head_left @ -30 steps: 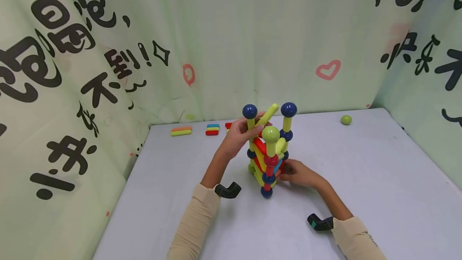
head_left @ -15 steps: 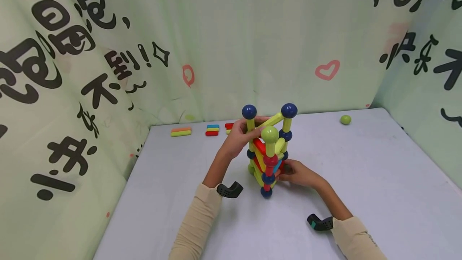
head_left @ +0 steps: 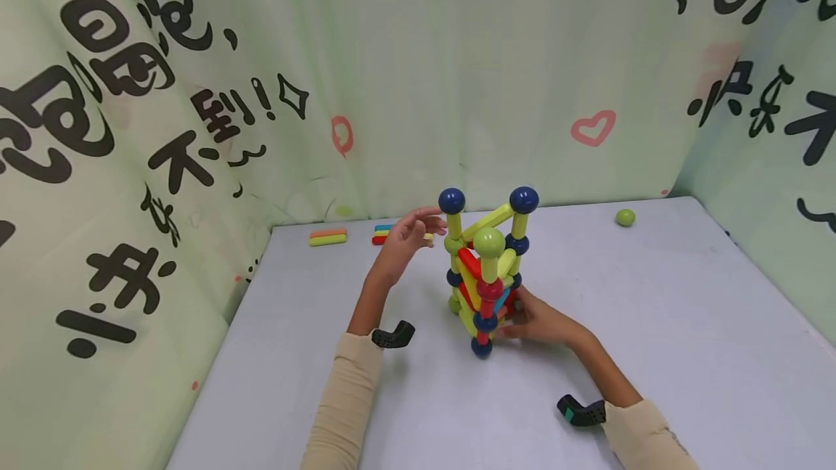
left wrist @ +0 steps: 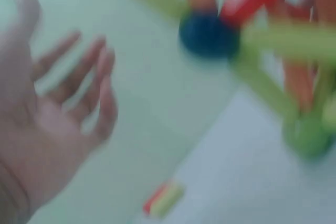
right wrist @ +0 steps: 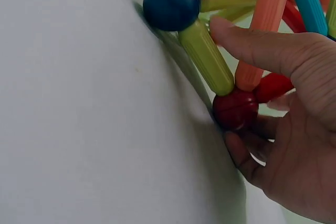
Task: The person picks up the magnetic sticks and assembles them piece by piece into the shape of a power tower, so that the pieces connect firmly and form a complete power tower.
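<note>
A tower of coloured magnetic rods and balls (head_left: 490, 290) stands on the table, with two dark blue balls and a green ball at its top. My right hand (head_left: 545, 319) holds its lower right side. In the right wrist view the thumb lies by a coral rod (right wrist: 269, 9), and the other fingers curl around a dark red ball (right wrist: 235, 109) at the base. Left of the tower, my left hand (head_left: 408, 241) is apart from it, holding nothing, its fingers loosely bent. A yellow-green rod (head_left: 490, 222) slants between the upper posts.
Behind the left hand lie short rods (head_left: 380, 240), partly hidden. An orange and a yellow-green rod (head_left: 327, 238) lie farther left. A loose green ball (head_left: 625, 217) sits at the back right. A printed curtain (head_left: 516, 78) hangs behind the table.
The yellow-green rod swung down to meet the right rear post. My left hand then let go of it and drew away leftward. The right hand stays at the base.
</note>
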`<act>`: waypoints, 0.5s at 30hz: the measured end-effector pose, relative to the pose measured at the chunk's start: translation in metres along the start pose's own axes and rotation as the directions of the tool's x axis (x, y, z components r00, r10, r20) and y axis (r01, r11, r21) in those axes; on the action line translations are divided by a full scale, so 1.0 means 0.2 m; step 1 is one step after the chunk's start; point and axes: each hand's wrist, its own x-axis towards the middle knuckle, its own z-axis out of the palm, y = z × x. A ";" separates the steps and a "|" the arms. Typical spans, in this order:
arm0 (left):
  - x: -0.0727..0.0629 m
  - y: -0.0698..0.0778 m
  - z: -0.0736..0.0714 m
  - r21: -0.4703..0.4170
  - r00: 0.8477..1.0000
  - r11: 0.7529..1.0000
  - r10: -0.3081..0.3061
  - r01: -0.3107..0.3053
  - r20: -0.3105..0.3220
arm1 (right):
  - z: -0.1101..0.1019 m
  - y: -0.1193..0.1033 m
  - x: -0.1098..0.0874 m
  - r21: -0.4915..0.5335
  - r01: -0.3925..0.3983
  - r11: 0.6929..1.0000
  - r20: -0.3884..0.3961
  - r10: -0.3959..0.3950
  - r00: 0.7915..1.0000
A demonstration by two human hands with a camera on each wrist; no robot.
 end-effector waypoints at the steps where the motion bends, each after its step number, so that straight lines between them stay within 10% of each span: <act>1: 0.00 -0.04 -0.04 0.044 0.996 0.998 -0.046 0.050 -0.072 | 0.01 0.00 0.00 0.006 0.018 1.000 -0.011 -0.018 1.000; 3: -0.01 -0.12 -0.11 0.139 0.963 0.976 -0.131 0.168 -0.237 | 0.04 -0.01 -0.01 -0.005 0.058 0.998 -0.040 -0.058 0.998; 10: -0.10 -0.33 -0.37 0.341 0.708 0.756 -0.223 0.559 -0.670 | 0.20 -0.04 0.00 -0.115 0.220 0.969 -0.287 -0.244 0.926; 13: -0.14 -0.38 -0.45 0.419 0.672 0.654 -0.190 0.630 -0.715 | 0.28 -0.05 0.01 -0.143 0.207 0.968 -0.410 -0.249 0.877; 15: -0.17 -0.39 -0.50 0.484 0.686 0.593 -0.166 0.643 -0.708 | 0.33 -0.05 0.02 -0.142 0.132 0.981 -0.478 -0.185 0.859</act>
